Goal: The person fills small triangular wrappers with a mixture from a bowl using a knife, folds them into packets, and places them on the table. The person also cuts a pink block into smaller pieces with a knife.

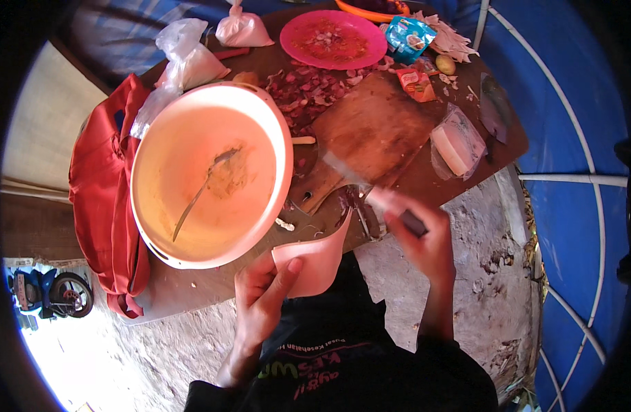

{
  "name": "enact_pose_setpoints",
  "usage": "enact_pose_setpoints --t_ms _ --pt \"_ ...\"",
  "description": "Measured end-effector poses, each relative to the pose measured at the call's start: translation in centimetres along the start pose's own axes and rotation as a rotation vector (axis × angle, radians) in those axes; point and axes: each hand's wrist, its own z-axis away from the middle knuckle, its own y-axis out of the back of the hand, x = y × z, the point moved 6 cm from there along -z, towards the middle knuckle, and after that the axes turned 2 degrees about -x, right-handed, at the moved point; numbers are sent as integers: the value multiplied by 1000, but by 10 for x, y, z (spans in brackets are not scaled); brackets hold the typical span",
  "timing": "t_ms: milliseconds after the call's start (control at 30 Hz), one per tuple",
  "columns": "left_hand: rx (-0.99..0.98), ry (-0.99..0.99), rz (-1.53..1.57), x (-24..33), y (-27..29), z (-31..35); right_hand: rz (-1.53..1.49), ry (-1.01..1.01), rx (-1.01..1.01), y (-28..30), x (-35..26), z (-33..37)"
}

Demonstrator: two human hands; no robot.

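My left hand [264, 288] grips a pale pinkish, bendy sheet [317, 264], thumb on its face and fingers behind. The sheet curves up to a pointed corner on its right; whether it is one layer or a thin stack I cannot tell. In my right hand [425, 237] is a knife [346, 170], its dark handle end showing below the fingers. The blade is smeared by motion and points up and left, over the handle end of a wooden cutting board [377, 127]. A gap lies between the knife and the sheet.
Left of the board stands a large pale basin [259, 199] with a metal spoon [205, 185] and some residue inside. Onion peels [298, 93], a pink plate [305, 38], a plastic-wrapped white block [458, 144] and sachets [409, 38] cover the table. Red cloth [109, 199] hangs at the left edge.
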Motion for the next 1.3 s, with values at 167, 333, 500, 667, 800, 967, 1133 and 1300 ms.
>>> enact_pose_setpoints --t_ms 167,333,500,667,800,967,1133,1300 --pt "7 -52 -58 9 0 -4 323 31 305 8 32 -24" --pt "-28 2 -129 13 -4 -13 93 73 164 -25 23 -5" --pt "-120 -11 -266 10 -33 -53 -149 -256 559 16 51 17" --pt "-123 -256 -255 23 -71 -102 -355 -236 647 35 68 31" --pt "-75 -309 -47 32 -94 -156 -371 -304 640 35 75 31" --pt "198 -590 -786 23 -91 -228 -428 -287 615 30 72 25" --pt "189 -786 -986 5 -88 -238 -435 -344 514 25 72 23" --pt "5 -637 -745 4 -84 -255 -425 -288 426 25 70 17"
